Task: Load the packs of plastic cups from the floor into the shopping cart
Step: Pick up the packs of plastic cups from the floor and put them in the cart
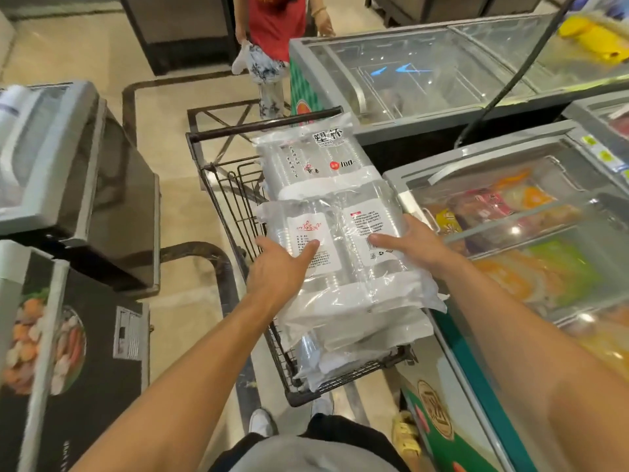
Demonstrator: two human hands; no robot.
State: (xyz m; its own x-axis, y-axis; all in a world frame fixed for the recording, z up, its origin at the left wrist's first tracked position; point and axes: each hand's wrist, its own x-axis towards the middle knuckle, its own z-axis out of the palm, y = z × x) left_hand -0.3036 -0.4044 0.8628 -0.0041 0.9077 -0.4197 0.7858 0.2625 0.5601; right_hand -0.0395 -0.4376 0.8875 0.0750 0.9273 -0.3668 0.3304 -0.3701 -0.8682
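Note:
A black wire shopping cart stands in front of me, its handle at the far end. Several clear packs of plastic cups are piled in it. The top pack, with white labels, lies flat over the pile. My left hand grips its left edge, thumb on top across a label. My right hand holds its right edge, thumb on top and fingers hidden under the side. Another pack with black printed characters lies beyond it toward the handle. More packs show beneath, at the cart's near end.
Glass-topped chest freezers line the right, tight against the cart; another freezer stands farther back. Dark freezer cabinets stand on the left across a strip of tiled floor. A person in red stands beyond the cart.

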